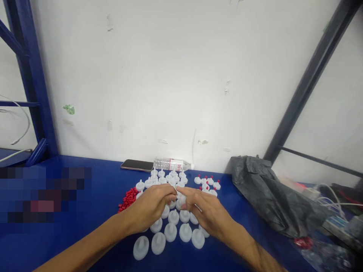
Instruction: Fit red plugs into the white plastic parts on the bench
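Observation:
My left hand [153, 204] is closed in a pinch, its fingertips meeting those of my right hand above the middle of the white nozzle caps [170, 232]. Whatever the left fingers pinch is too small and covered to make out. In my right hand [208, 209], the thumb and fingers close around a white nozzle cap, mostly hidden, with the index finger reaching toward the left fingertips. Rows of these caps stand tip up around and below both hands. Beside my left wrist lies a heap of small red tip covers [128, 199]. Right of the hands stand several white caps with red tips [216, 185].
Against the white wall lie a phone [136, 165] and a clear plastic bottle [167, 163] on its side. A dark plastic bag [263, 192] covers the right of the blue table [96, 226]. Cables [331, 200] and clear bags lie beyond it. The left side is blurred out.

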Demonstrator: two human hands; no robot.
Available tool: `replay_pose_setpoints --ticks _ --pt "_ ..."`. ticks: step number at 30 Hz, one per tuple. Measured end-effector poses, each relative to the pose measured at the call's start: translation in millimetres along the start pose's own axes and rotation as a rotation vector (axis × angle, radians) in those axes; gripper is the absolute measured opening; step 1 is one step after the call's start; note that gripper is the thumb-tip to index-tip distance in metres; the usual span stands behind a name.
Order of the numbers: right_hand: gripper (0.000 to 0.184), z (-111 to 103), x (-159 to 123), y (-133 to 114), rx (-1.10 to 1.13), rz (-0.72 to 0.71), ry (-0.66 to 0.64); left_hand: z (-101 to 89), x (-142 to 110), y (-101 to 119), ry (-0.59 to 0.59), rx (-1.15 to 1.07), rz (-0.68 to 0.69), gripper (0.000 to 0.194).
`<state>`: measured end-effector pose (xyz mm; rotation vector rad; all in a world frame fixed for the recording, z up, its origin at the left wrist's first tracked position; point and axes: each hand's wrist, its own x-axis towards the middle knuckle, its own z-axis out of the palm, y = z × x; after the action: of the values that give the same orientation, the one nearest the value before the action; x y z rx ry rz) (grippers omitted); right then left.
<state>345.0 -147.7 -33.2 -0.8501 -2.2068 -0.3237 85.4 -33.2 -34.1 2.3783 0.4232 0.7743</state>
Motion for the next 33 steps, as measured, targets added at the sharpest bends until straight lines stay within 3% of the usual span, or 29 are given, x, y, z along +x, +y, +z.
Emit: replay_pose_setpoints --ticks 6,16,19,22,27,33 --pt "0.049 2 -1 1 0.047 -0.040 0.022 0.1 1 -1 0.007 0.054 -0.011 0.030" --pt "0.037 3 1 1 -0.005 -0.090 0.048 -2.8 3 10 -0.007 0.022 0.003 0.034" --pt "0.043 1 2 -2 -0.050 -0.114 0.056 -3.3 4 11 -0.004 0.031 0.000 0.038" --pt "0.050 -3 2 -7 -0.077 -0.132 0.032 -3.5 3 11 -0.007 0.035 -0.015 0.039" --pt "0.040 -8 4 -9 -0.147 -0.162 -0.027 -4.4 4 9 -0.016 0.065 -0.030 0.040" --pt "0.046 -6 8 2 -0.218 -0.058 -0.077 -13.4 9 11 0.029 0.256 -0.013 0.042"
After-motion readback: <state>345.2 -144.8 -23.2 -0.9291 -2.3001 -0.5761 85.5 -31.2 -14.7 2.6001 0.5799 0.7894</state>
